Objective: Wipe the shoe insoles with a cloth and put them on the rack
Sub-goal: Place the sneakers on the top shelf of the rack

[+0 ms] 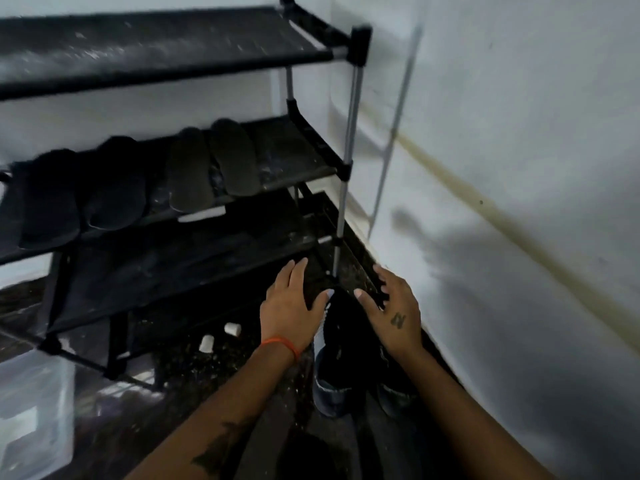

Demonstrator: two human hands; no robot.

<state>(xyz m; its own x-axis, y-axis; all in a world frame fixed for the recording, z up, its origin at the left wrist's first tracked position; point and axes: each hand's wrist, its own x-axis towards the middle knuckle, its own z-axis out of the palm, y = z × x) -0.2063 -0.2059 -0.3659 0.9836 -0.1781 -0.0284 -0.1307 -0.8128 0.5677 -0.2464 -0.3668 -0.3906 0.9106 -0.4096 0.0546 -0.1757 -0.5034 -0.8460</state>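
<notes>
Dim, motion-blurred view (edges bowed), soft shadows across the wall (pixel 519 168).

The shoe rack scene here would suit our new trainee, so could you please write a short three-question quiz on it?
1. True or false: four dark insoles lie side by side on the middle shelf of the rack.
2. Which shelf in view is bare? A) the top shelf B) the middle shelf
3. What are the left hand and right hand poised over, and are they holding anything?

Key
1. True.
2. A.
3. A pair of dark shoes on the floor beside the rack's corner post; both hands are open and empty.
</notes>
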